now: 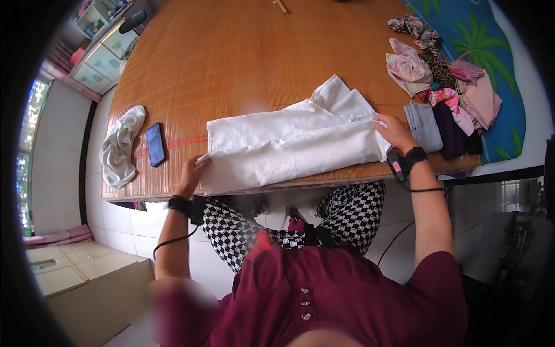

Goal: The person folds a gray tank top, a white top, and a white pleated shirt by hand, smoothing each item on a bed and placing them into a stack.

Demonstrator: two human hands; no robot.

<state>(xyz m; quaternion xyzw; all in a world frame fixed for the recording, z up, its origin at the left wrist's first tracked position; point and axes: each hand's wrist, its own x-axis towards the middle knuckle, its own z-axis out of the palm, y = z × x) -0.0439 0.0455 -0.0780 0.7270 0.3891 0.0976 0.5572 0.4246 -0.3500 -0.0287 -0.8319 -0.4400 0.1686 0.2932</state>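
A white garment (289,153), whose exact kind I cannot make out, lies lengthwise along the near edge of the mat-covered bed (243,58). One short flap of it, like a sleeve, sticks out at the far right. My left hand (192,172) pinches the hem at its left end. At the other end, my right hand (396,133) is closed on the cloth, with thumb and fingers gripping a fold. Between my hands the garment lies mostly flat, with a long crease running along it.
Left of the garment lie a dark phone (155,144) and a crumpled white cloth (122,146). Folded grey cloth (424,126), dark purple cloth (448,130) and a heap of patterned clothes (410,66) are on the right, beside a blue palm-tree cloth (506,81).
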